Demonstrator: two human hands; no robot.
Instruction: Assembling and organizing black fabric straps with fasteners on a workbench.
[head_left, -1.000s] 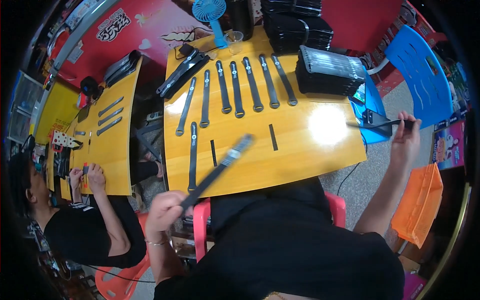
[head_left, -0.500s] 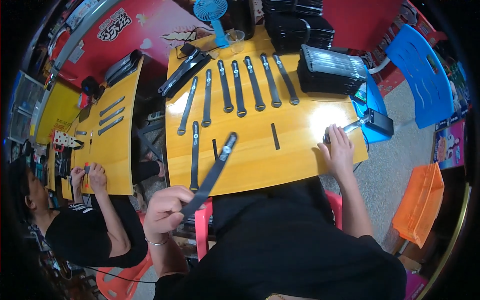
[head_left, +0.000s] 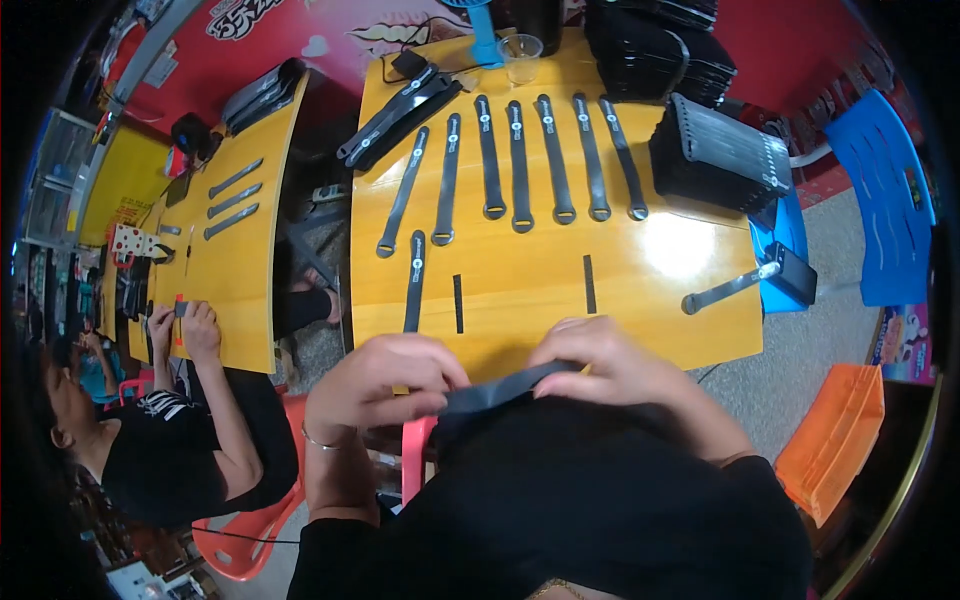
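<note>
A dark grey strap [head_left: 500,391] is stretched between my hands, just off the near edge of the table. My left hand [head_left: 385,380] pinches one end of it, and my right hand [head_left: 610,362] has the other end between thumb and fingers. Beyond them on the yellow table [head_left: 520,278] lie two short black strips, a left one [head_left: 458,303] and a right one [head_left: 589,284]. Farther back, several similar straps with slotted ends form a row, one of them a middle strap [head_left: 519,165]. A single strap [head_left: 415,280] lies near my left hand; another strap [head_left: 728,289] is at the right edge.
Stacked black straps [head_left: 715,150] stand at the back right, with a bundle [head_left: 405,118] at the back left. A clear cup [head_left: 521,58] is beside a blue fan [head_left: 484,35]. A blue chair [head_left: 880,200] and orange crate [head_left: 830,440] stand right; a co-worker [head_left: 190,440] sits left.
My right hand has left the strap at the table's right edge and come to the middle, taking the held strap's other end. My left hand has moved right, and the strap is now level.
</note>
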